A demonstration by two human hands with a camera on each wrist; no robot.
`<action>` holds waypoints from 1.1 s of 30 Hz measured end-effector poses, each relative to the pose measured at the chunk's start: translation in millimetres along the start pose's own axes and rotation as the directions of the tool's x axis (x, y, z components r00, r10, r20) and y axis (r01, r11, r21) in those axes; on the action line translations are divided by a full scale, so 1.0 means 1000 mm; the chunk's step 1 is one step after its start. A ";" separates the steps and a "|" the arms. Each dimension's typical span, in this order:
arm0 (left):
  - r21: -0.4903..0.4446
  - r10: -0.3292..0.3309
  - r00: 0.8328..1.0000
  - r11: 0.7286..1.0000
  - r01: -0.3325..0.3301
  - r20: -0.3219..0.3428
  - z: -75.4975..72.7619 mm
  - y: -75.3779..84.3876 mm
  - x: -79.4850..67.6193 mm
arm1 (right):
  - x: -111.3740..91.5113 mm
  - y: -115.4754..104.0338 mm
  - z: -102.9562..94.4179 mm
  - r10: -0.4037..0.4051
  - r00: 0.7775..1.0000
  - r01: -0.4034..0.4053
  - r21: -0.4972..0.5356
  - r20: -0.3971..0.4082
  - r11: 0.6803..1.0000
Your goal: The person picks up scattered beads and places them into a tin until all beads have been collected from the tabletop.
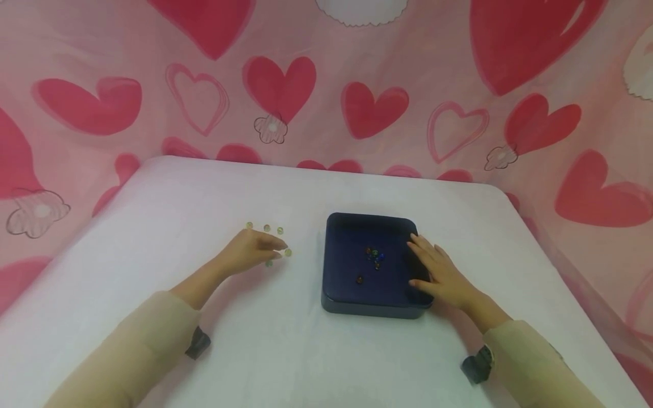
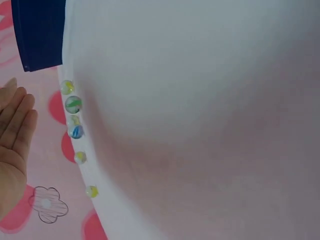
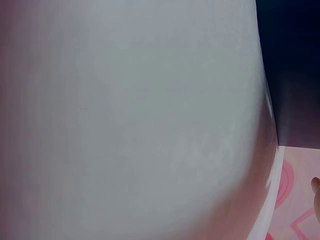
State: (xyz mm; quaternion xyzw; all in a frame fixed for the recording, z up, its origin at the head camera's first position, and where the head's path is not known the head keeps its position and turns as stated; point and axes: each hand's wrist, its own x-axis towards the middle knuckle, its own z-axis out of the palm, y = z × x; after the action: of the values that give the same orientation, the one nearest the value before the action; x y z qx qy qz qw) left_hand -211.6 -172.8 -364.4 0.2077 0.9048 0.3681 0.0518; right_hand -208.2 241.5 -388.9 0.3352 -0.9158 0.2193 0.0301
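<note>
My left hand hovers low over the table among several loose glass marbles, its fingers extended and holding nothing visible. One yellowish marble is just off its fingertips, and a greenish marble lies beneath the hand. In the left wrist view the fingers look straight, beside a row of clear marbles with green, blue and yellow swirls. A dark blue square box without a lid holds several coloured marbles. Against its right rim rests my right hand, fingers spread.
A white cloth covers the table. Behind it hangs a pink curtain printed with red hearts. More marbles lie beyond the left hand. Dark wrist devices hang under both sleeves.
</note>
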 end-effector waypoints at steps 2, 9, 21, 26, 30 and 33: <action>-0.002 -0.006 1.000 1.000 0.006 0.014 0.000 -0.002 -0.002 | 0.000 0.000 0.000 -0.001 1.000 0.001 -0.001 0.000 1.000; 0.026 0.011 1.000 1.000 -0.012 0.027 0.000 -0.008 -0.006 | 0.000 0.001 -0.001 0.003 1.000 -0.003 0.002 0.004 1.000; 0.114 -0.023 1.000 0.993 0.021 0.012 0.001 -0.023 -0.007 | -0.001 0.003 0.000 -0.001 1.000 0.001 0.011 0.006 1.000; 0.113 -0.026 0.999 0.993 0.022 0.029 0.003 -0.027 -0.007 | 0.000 0.001 0.000 0.002 1.000 -0.002 0.017 0.010 1.000; 0.111 -0.029 0.999 0.994 0.024 0.043 0.006 -0.027 -0.008 | 0.000 0.000 0.000 0.010 1.000 -0.010 0.018 0.018 1.000; 0.124 -0.007 0.999 0.992 0.002 0.041 0.007 -0.028 -0.008 | 0.000 0.000 0.000 0.009 1.000 -0.009 0.020 0.019 1.000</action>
State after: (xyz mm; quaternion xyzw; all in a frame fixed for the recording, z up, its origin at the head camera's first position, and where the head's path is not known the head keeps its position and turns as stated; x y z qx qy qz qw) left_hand -212.0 -189.3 -389.1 0.2162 0.9251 0.3068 0.0582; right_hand -207.8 241.8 -388.6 0.3336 -0.9153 0.2253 0.0169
